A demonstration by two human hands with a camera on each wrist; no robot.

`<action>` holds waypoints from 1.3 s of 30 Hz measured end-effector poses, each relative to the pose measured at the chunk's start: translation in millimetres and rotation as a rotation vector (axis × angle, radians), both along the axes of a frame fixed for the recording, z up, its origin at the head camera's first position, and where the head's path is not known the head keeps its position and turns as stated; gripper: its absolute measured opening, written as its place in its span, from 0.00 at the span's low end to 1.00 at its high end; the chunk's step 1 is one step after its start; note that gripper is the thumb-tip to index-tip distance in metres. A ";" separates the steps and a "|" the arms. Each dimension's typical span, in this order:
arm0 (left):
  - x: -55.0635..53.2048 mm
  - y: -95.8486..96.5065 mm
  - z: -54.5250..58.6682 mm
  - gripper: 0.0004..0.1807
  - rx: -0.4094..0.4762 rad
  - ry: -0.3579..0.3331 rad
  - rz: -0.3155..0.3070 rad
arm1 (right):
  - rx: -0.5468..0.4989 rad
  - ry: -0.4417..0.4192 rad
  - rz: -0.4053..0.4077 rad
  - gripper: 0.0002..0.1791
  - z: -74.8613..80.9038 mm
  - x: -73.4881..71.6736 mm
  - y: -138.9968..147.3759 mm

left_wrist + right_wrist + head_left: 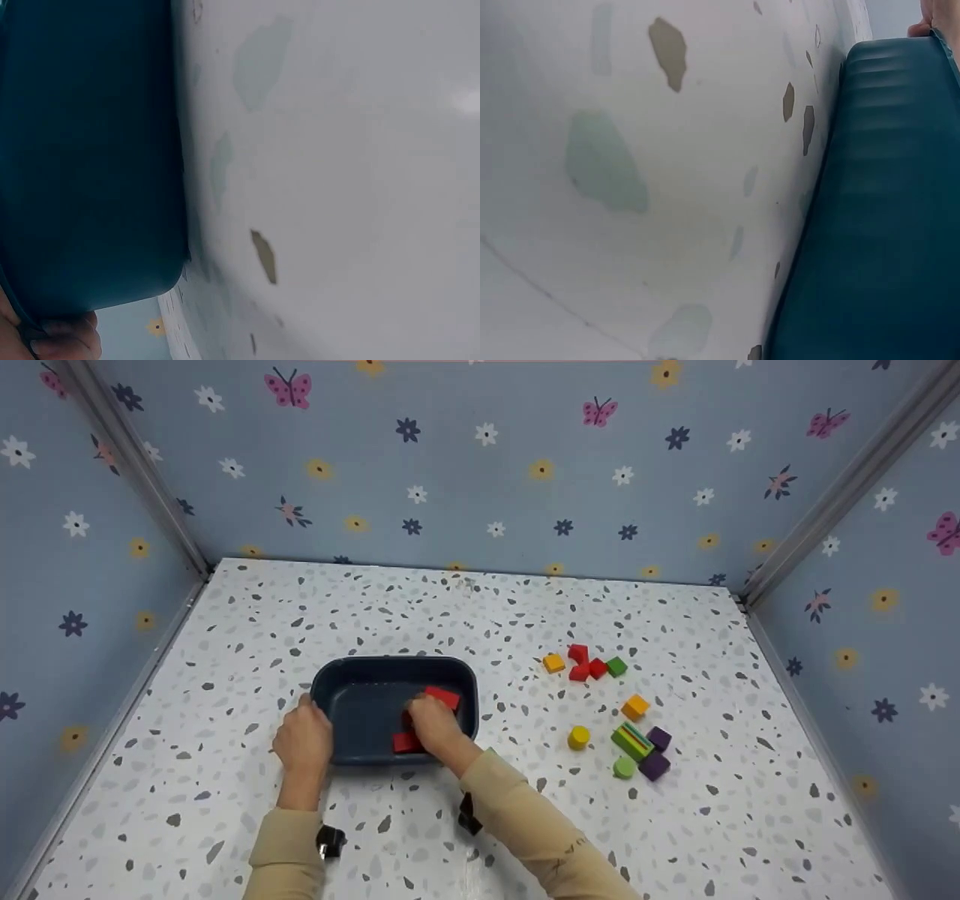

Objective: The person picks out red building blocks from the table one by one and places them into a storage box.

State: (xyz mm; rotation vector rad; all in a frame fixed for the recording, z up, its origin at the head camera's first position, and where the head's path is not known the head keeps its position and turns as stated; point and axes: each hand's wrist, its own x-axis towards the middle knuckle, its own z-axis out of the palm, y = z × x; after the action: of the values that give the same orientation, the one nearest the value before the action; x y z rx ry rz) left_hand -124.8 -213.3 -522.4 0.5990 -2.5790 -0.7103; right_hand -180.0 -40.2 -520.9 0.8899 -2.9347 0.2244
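A dark blue tub [367,761] stands on the speckled table. My left hand [304,739] grips its left rim; in the left wrist view, the fingers [71,339] wrap over that rim. Inside the tub's right half is my right hand [435,724], its fingers curled down at a red block [408,720] that they partly hide. Another red block [444,697] shows just beyond this hand, and one more red block [406,743] lies near the tub's front wall. The right wrist view mostly shows the tub's outer side [885,202].
To the tub's right lie several loose blocks: an orange one [553,663], red pieces [578,653], a green one [616,666], a yellow cylinder [578,737], a striped stack [632,741] and purple ones [655,766]. Patterned walls [480,495] enclose the table's back and sides.
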 end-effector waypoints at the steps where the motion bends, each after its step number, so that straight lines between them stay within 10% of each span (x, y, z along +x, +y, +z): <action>1: 0.0 0.0 0.1 0.12 -0.001 0.001 -0.004 | -0.003 -0.001 -0.002 0.05 -0.1 0.0 0.2; 13: -1.4 -0.6 0.2 0.13 0.010 -0.027 0.012 | -0.040 -0.063 0.040 0.04 4.9 -0.4 6.1; 39: -0.4 -0.3 -0.1 0.12 -0.005 -0.007 0.021 | -0.385 0.080 0.146 0.09 31.9 10.1 61.8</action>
State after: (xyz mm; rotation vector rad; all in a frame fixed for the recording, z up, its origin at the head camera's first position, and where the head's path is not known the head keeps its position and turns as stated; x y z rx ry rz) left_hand -125.2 -213.6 -522.5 0.6268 -2.5763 -0.6957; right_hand -169.9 21.6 -488.9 1.0190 -2.6197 0.7138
